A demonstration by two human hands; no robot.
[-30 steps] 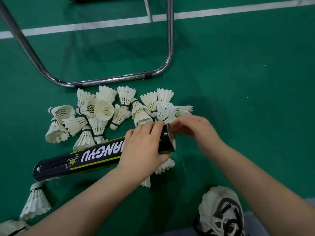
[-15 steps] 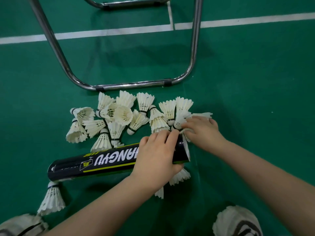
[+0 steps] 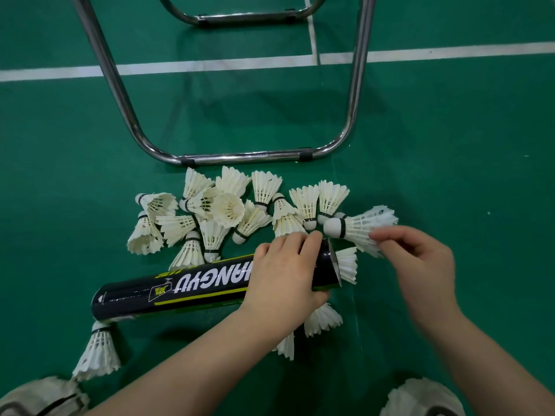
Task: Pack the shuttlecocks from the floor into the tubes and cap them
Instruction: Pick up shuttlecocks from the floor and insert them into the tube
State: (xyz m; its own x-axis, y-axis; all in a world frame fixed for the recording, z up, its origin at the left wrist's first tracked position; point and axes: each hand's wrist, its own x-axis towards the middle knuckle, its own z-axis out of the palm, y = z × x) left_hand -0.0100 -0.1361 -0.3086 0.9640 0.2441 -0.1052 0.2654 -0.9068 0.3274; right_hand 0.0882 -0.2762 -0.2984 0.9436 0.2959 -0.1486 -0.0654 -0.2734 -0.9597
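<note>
A black shuttlecock tube (image 3: 180,289) with white and yellow lettering lies across the green floor. My left hand (image 3: 285,271) grips it near its open right end, where white feathers (image 3: 347,264) stick out of the mouth. My right hand (image 3: 420,262) pinches the feather skirt of a white shuttlecock (image 3: 357,226), held sideways just above the tube's mouth with its cork pointing left. A pile of several white shuttlecocks (image 3: 228,211) lies behind the tube. More shuttlecocks lie under my left wrist (image 3: 322,319) and by the tube's closed end (image 3: 97,352).
A chrome tubular chair frame (image 3: 246,156) stands on the floor right behind the pile, with a second frame bar (image 3: 246,18) farther back. White court lines (image 3: 210,66) cross the green floor. My two shoes (image 3: 420,397) show at the bottom corners.
My right hand has lifted a shuttlecock out of the pile and drawn it rightward, level with the tube's mouth. My left hand keeps its grip on the tube. The view shifted back.
</note>
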